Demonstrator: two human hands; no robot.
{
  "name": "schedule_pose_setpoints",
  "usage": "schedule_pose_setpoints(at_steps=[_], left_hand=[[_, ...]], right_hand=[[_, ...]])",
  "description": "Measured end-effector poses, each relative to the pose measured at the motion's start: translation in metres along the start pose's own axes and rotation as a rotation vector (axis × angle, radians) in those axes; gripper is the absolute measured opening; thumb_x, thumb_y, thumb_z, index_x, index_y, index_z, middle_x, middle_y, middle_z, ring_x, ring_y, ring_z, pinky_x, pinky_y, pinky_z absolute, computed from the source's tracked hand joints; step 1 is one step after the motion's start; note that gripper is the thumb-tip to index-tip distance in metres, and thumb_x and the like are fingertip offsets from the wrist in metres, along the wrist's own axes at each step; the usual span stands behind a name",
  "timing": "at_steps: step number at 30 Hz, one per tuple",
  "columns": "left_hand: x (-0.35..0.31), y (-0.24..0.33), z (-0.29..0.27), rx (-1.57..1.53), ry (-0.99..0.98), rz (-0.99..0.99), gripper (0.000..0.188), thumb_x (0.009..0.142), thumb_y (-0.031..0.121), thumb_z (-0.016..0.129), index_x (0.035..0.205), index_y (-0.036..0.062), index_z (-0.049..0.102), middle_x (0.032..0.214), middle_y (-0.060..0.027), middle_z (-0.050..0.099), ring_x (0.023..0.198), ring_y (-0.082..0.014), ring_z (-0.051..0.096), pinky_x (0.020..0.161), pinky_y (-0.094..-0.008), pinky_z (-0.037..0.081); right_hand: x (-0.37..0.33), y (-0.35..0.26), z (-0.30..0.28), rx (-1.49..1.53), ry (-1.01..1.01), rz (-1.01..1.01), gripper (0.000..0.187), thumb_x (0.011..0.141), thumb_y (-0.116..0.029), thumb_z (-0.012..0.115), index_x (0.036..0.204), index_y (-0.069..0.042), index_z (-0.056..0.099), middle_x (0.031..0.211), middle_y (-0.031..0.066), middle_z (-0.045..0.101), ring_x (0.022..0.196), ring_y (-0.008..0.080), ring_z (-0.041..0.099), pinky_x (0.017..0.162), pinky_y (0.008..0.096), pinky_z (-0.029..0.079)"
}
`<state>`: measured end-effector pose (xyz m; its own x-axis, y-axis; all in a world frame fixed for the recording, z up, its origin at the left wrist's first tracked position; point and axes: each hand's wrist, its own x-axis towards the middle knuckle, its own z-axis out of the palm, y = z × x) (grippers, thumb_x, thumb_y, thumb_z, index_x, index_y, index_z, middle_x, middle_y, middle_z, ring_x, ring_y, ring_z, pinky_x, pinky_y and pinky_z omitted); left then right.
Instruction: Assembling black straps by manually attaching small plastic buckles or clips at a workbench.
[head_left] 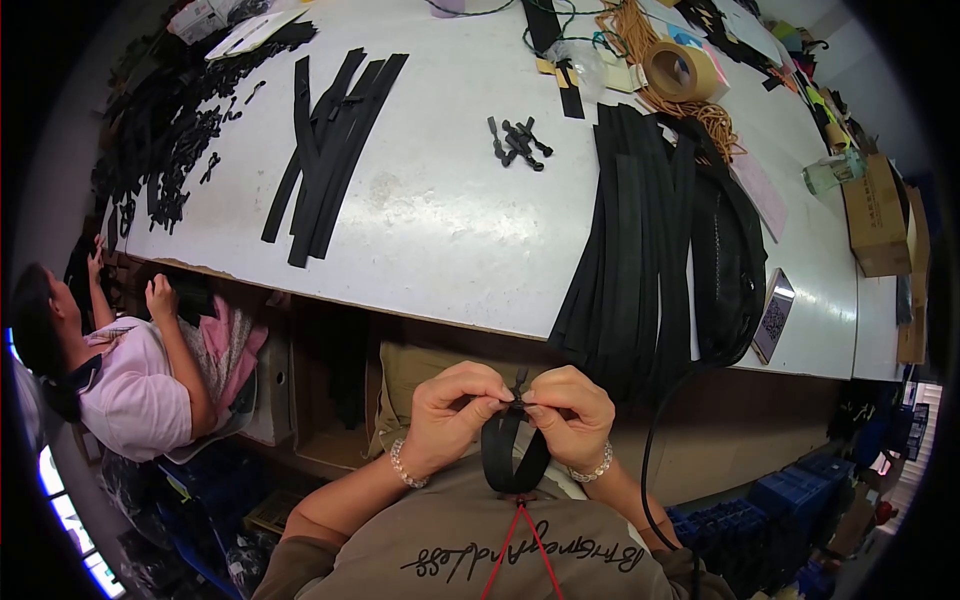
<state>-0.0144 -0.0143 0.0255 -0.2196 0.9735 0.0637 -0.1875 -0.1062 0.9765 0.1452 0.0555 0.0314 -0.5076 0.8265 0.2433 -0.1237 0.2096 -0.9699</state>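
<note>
In front of my chest, my left hand (455, 412) and my right hand (572, 412) pinch the two ends of a black zipper strip (498, 465), which hangs in a loop below them. A small black zipper slider (520, 383) with its pull pointing up sits between my fingertips, at the strip's ends. Whether the tape runs inside the slider is too small to tell. Beyond my hands, a small heap of similar black sliders (520, 145) lies on the white table (450, 230). A thick bundle of long black zipper strips (625, 230) drapes over the table's near edge.
More black strips (335, 150) lie left of centre, near a large spread of black sliders (180, 150). A black bag (730, 260), a phone (774, 316), a tape roll (682, 70) and a glass jar (833, 173) are on the right. A co-worker (140, 380) sits at left.
</note>
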Motion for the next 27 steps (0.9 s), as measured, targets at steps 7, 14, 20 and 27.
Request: schedule_pose_setpoints(at_steps=[7,14,20,27], left_hand=[[0.000,0.000,0.001,0.018,0.004,0.014,0.004,0.082,-0.001,0.063,0.086,-0.0002,0.064,0.086,-0.0073,0.062,0.080,-0.0142,0.058,0.071,-0.0253,0.048],[0.000,0.000,0.003,0.004,0.012,-0.031,0.007,0.083,-0.001,0.062,0.090,-0.0014,0.063,0.087,-0.0064,0.062,0.080,-0.0117,0.057,0.070,-0.0239,0.047],[0.005,-0.030,-0.001,-0.209,0.113,-0.506,0.007,0.085,0.004,0.062,0.091,-0.0008,0.061,0.083,-0.0039,0.064,0.072,-0.0072,0.059,0.066,-0.0190,0.047],[0.014,-0.074,-0.011,-0.273,0.175,-0.611,0.013,0.087,0.016,0.063,0.093,0.0045,0.065,0.076,0.0013,0.064,0.061,0.0002,0.052,0.047,-0.0148,0.032]], right_hand=[[0.002,-0.003,-0.001,-0.063,-0.001,-0.047,0.011,0.076,0.004,0.067,0.086,0.001,0.065,0.078,0.0099,0.061,0.067,0.0167,0.059,0.058,0.0244,0.047],[0.005,-0.005,0.000,-0.131,0.009,-0.089,0.012,0.074,0.007,0.065,0.083,0.000,0.064,0.077,0.0096,0.061,0.064,0.0151,0.059,0.055,0.0238,0.046],[-0.006,0.031,0.006,0.245,0.041,0.665,0.007,0.087,-0.004,0.057,0.086,0.002,0.058,0.064,0.0005,0.059,0.050,0.0058,0.052,0.047,0.0168,0.042],[-0.004,0.065,0.011,0.703,0.314,0.978,0.007,0.087,-0.012,0.062,0.086,-0.006,0.059,0.064,-0.0005,0.054,0.053,0.0091,0.052,0.047,0.0233,0.039]])
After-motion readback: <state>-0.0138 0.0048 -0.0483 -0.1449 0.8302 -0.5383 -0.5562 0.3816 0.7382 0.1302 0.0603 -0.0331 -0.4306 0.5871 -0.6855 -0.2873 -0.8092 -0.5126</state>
